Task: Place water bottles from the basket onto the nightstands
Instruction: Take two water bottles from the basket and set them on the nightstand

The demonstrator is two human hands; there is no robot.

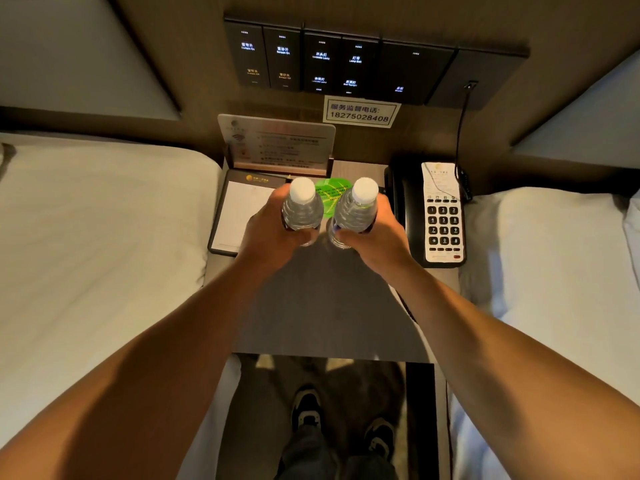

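We have a bottle in each hand over the nightstand: the left hand [273, 230] wraps the left bottle [300, 211], the right hand [372, 233] the right bottle [356, 213], each grip closed round the body. We should lower both upright onto bare top, between notepad [239, 216] and phone [441, 213], before letting go.

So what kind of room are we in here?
Most likely a hotel twin room: a nightstand between two beds, a wall switch panel, a phone and a service-number sign.
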